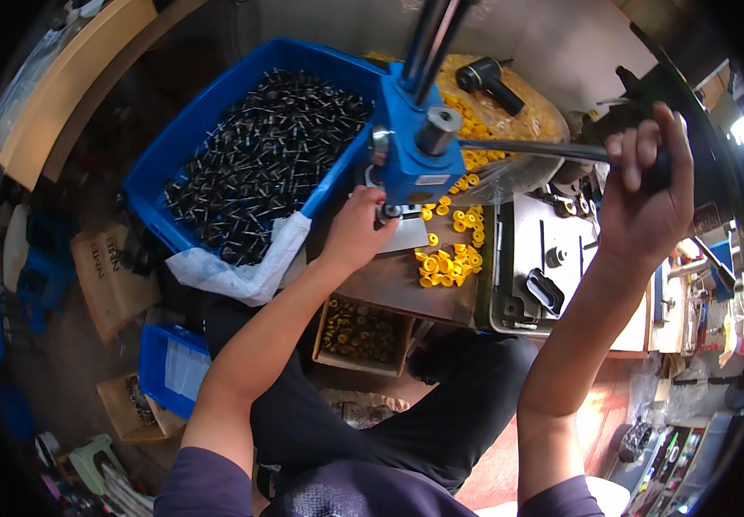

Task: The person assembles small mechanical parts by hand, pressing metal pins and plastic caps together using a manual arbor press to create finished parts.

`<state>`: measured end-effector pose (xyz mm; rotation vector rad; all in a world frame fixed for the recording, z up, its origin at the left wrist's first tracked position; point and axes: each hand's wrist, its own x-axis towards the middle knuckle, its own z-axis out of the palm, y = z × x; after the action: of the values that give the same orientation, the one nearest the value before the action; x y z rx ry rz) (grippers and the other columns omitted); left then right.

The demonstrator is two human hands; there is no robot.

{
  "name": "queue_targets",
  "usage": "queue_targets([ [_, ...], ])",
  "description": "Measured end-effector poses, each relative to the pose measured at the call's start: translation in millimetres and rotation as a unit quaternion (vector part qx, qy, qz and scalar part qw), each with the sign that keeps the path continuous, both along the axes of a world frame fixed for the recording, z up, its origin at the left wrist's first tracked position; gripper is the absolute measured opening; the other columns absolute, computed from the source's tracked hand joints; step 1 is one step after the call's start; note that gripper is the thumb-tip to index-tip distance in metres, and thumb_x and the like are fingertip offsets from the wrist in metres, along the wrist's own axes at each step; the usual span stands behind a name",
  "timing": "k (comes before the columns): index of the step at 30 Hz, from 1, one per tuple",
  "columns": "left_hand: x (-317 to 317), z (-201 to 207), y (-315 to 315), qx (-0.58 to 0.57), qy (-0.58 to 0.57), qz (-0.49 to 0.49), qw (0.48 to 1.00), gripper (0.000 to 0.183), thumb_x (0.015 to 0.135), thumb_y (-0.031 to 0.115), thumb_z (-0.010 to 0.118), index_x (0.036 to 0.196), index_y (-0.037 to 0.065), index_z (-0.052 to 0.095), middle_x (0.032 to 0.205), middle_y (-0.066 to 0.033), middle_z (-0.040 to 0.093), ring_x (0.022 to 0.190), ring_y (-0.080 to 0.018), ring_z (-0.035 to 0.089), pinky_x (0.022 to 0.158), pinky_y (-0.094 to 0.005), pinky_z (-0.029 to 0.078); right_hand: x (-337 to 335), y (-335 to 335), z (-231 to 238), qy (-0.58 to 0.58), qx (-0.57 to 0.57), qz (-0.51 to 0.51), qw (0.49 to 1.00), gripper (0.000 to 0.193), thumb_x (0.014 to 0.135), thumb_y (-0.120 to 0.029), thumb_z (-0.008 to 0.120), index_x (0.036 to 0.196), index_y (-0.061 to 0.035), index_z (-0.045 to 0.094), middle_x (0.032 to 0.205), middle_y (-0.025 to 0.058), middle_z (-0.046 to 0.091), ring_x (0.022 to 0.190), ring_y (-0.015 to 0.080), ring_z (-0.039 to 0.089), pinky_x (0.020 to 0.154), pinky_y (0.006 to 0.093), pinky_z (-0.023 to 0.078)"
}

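A blue hand press (424, 164) stands at the table's middle, with a steel lever (540, 150) reaching out to the right. My right hand (655, 189) is raised and closed round the dark knob at the lever's end. Under the press head, my left hand (359, 226) pinches a small round metal part (388, 212) over a flat metal plate (406, 235). Its fingertips partly cover that part. Yellow plastic caps (448, 267) lie loose on the tabletop, just right of the plate.
Left of the press, a blue bin (155, 155) holds a heap of black parts with metal pins (268, 155). Behind are a bag of yellow caps (531, 108) and a black heat gun (494, 84). A metal tray (518, 233) sits right; an open box (359, 366) is below the table.
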<state>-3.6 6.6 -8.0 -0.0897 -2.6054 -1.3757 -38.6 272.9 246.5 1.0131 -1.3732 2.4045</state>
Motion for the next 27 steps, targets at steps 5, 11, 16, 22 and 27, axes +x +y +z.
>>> queue_targets([
  [5, 3, -6, -2, -0.023, 0.039, 0.023, 0.999, 0.041, 0.082, 0.022, 0.079, 0.109, 0.002, 0.056, 0.108, -0.0157, 0.057, 0.103, -0.0355, 0.060, 0.087, -0.0436, 0.050, 98, -12, -119, -0.098, -0.094, -0.375, 0.917, 0.042, 0.095, -0.025, 0.046, 0.114, 0.0090, 0.062, 0.080, 0.0109, 0.062, 0.076, 0.0240, 0.063, 0.083, 0.0453, 0.056],
  [11, 4, -5, -1, -0.034, 0.016, 0.026, 0.999, 0.041, 0.081, 0.021, 0.079, 0.108, 0.003, 0.054, 0.108, -0.0159, 0.057, 0.103, -0.0363, 0.060, 0.086, -0.0445, 0.051, 132, -40, -248, -0.256, 0.008, -0.422, 0.869, 0.039, 0.105, -0.022, 0.039, 0.116, 0.0114, 0.056, 0.099, 0.0203, 0.068, 0.082, 0.0333, 0.073, 0.078, 0.0400, 0.063],
  [16, -1, -10, 7, -0.035, 0.083, 0.023, 0.996, 0.041, 0.080, 0.021, 0.080, 0.106, 0.002, 0.054, 0.106, -0.0165, 0.056, 0.102, -0.0368, 0.060, 0.085, -0.0444, 0.050, 113, -34, -299, -0.212, 0.111, -0.404, 0.883, 0.048, 0.109, -0.035, 0.034, 0.125, 0.0075, 0.050, 0.099, 0.0185, 0.068, 0.064, 0.0254, 0.069, 0.055, 0.0303, 0.056],
  [22, 0, -12, -5, -0.055, 0.111, 0.053, 0.991, 0.039, 0.077, 0.020, 0.081, 0.104, 0.002, 0.059, 0.103, -0.0133, 0.057, 0.097, -0.0329, 0.061, 0.084, -0.0414, 0.051, 127, -17, -206, -0.100, 0.140, -0.456, 0.873, 0.044, 0.109, -0.031, 0.037, 0.101, 0.0043, 0.062, 0.094, 0.0184, 0.066, 0.054, 0.0206, 0.060, 0.049, 0.0282, 0.050],
  [27, 3, 9, 1, 0.030, 0.021, 0.055, 0.998, 0.038, 0.077, 0.019, 0.080, 0.105, 0.004, 0.059, 0.099, -0.0137, 0.063, 0.097, -0.0308, 0.063, 0.083, -0.0420, 0.051, 42, -4, -51, 0.008, -0.074, -0.003, 0.997, 0.069, 0.103, -0.060, 0.041, 0.145, -0.0052, 0.045, 0.109, 0.0186, 0.065, 0.053, 0.0201, 0.056, 0.041, 0.0252, 0.045],
])
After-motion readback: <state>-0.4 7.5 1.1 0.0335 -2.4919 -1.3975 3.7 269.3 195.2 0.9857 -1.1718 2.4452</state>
